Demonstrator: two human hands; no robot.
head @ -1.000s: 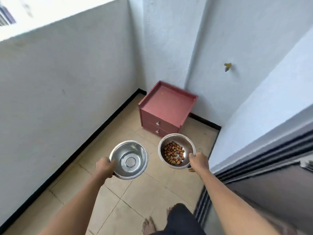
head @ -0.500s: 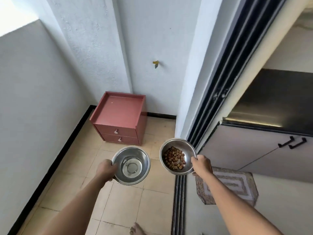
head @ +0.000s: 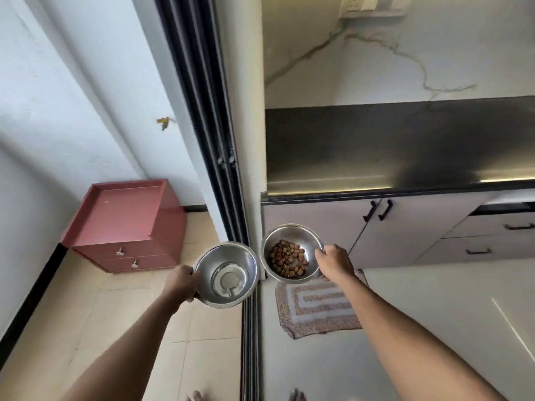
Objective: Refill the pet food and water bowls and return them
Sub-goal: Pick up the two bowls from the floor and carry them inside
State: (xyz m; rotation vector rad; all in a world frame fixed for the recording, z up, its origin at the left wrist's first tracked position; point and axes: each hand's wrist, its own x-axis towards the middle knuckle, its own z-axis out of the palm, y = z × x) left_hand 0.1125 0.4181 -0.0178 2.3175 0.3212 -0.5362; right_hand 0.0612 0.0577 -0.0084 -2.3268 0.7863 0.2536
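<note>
Kibble [head: 288,261] in shiny, seemingly steel bowl [head: 307,241]

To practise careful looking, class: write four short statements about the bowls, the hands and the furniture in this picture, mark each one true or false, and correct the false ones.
1. The right hand grips the kibble bowl by its rim. True.
2. The left hand carries a bowl full of kibble. False: its steel bowl contains no kibble.
3. The red cabinet has two drawers. True.
4. The mat lies on top of the red cabinet. False: it lies on the floor.
</note>
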